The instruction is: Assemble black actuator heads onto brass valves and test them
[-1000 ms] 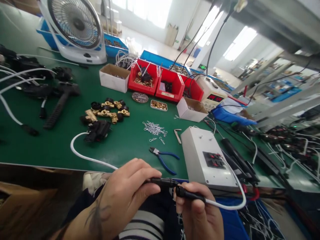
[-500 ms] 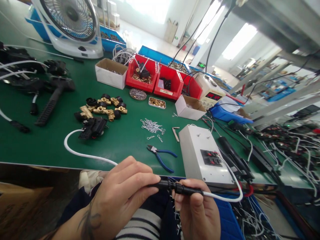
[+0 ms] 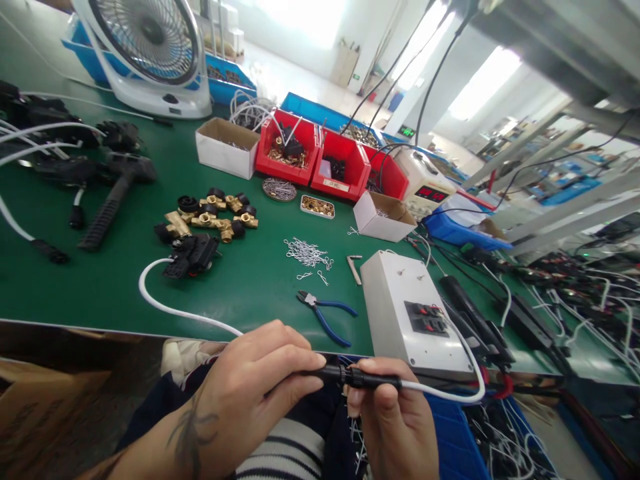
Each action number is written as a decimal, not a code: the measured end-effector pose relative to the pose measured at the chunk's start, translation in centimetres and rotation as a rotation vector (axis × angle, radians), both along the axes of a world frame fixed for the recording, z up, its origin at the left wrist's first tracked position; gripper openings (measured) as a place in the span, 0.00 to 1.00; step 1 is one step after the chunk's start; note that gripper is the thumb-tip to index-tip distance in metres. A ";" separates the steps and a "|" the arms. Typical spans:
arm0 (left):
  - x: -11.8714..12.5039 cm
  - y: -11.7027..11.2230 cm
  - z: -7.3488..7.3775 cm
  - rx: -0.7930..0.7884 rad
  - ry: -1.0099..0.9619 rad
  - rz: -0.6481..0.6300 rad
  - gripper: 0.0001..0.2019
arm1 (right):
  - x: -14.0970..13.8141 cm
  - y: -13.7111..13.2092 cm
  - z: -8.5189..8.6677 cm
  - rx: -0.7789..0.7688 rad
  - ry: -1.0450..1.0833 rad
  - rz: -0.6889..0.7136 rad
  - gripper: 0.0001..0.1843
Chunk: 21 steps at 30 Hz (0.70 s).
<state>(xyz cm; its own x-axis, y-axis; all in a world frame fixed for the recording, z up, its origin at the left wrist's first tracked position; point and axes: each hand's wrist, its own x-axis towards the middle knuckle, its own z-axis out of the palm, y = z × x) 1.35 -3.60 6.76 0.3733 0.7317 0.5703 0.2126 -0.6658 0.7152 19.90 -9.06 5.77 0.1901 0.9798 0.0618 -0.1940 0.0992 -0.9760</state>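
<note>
My left hand point(image 3: 253, 390) is closed round a black cable connector point(image 3: 327, 372) at the near edge of the green bench. My right hand point(image 3: 395, 417) grips the mating black connector point(image 3: 375, 381), whose white cable point(image 3: 453, 393) loops up to a grey-white box point(image 3: 407, 313). The two connectors are pressed end to end between my hands. From my left hand another white cable point(image 3: 165, 308) runs across the bench to a black part point(image 3: 193, 255).
Blue-handled pliers point(image 3: 325, 313), loose wire clips point(image 3: 305, 253), brass fittings point(image 3: 213, 220), red bins point(image 3: 310, 160), cardboard boxes point(image 3: 225, 150), a white fan point(image 3: 145, 53) and a power supply point(image 3: 425, 180) stand on the green bench point(image 3: 90, 287). Black parts and cables lie at left and right.
The two connectors, slightly apart a second ago, have been brought together end to end. My hands have stayed at the bench's near edge; the view shifted a little.
</note>
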 end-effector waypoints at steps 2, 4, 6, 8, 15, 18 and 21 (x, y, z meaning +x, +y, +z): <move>0.3 -0.1 -0.5 -0.034 0.021 -0.033 0.04 | 0.1 -0.2 -0.6 -0.016 0.000 0.003 0.11; 0.6 -0.4 -1.1 -0.058 0.041 -0.053 0.04 | 0.0 -0.5 -1.2 -0.002 0.014 0.003 0.11; 1.0 -0.8 -1.7 -0.077 0.052 -0.053 0.04 | -0.2 -0.9 -1.5 0.018 0.036 -0.028 0.11; 1.1 -1.0 -2.0 -0.125 0.078 -0.060 0.03 | -0.4 -1.2 -1.7 -0.003 0.048 -0.062 0.12; -2.9 2.7 -1.2 -0.121 0.211 0.290 0.14 | 2.0 -1.6 -5.0 -0.334 -0.195 0.279 0.26; -6.2 5.6 -2.1 -0.050 0.253 0.777 0.24 | 4.2 -1.9 -6.0 -0.338 -0.457 0.572 0.23; -8.5 7.5 -4.4 -0.082 0.307 0.980 0.33 | 6.0 -1.8 -3.7 -0.141 -0.599 0.819 0.22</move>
<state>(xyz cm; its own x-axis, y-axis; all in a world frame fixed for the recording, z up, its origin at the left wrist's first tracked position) -7.16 3.93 2.37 -0.2870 0.8255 0.4859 0.8173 -0.0536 0.5738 25.90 -10.83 2.04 -0.5652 0.8005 -0.1991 0.3726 0.0324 -0.9274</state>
